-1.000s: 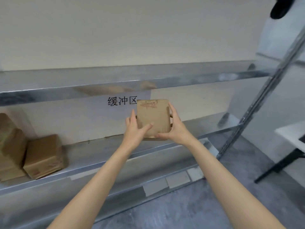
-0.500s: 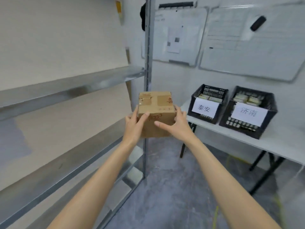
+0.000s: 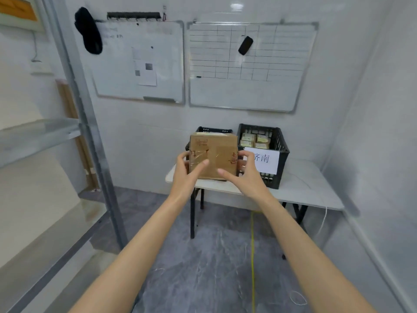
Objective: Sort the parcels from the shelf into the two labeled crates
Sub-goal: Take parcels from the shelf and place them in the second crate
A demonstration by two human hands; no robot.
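I hold a brown cardboard parcel (image 3: 213, 154) with clear tape and red print at chest height, in front of me. My left hand (image 3: 188, 171) grips its left side with the thumb across the front. My right hand (image 3: 244, 175) grips its right side, fingers curled round the edge. Behind the parcel stand two black crates on a white table (image 3: 304, 190). The right crate (image 3: 276, 145) has a white label and holds several small parcels. The left crate (image 3: 209, 130) is mostly hidden by the parcel I hold; its label does not show.
A metal shelf (image 3: 36, 134) with an upright post (image 3: 90, 132) stands at the left. Two whiteboards (image 3: 248, 64) hang on the far wall above the table. A yellow cable (image 3: 252, 256) runs across the grey floor under the table's black legs.
My view has swung from the shelf to the crates' table. Both hands carried the parcel along, and it now sits in front of the left crate, turned a little in my grip.
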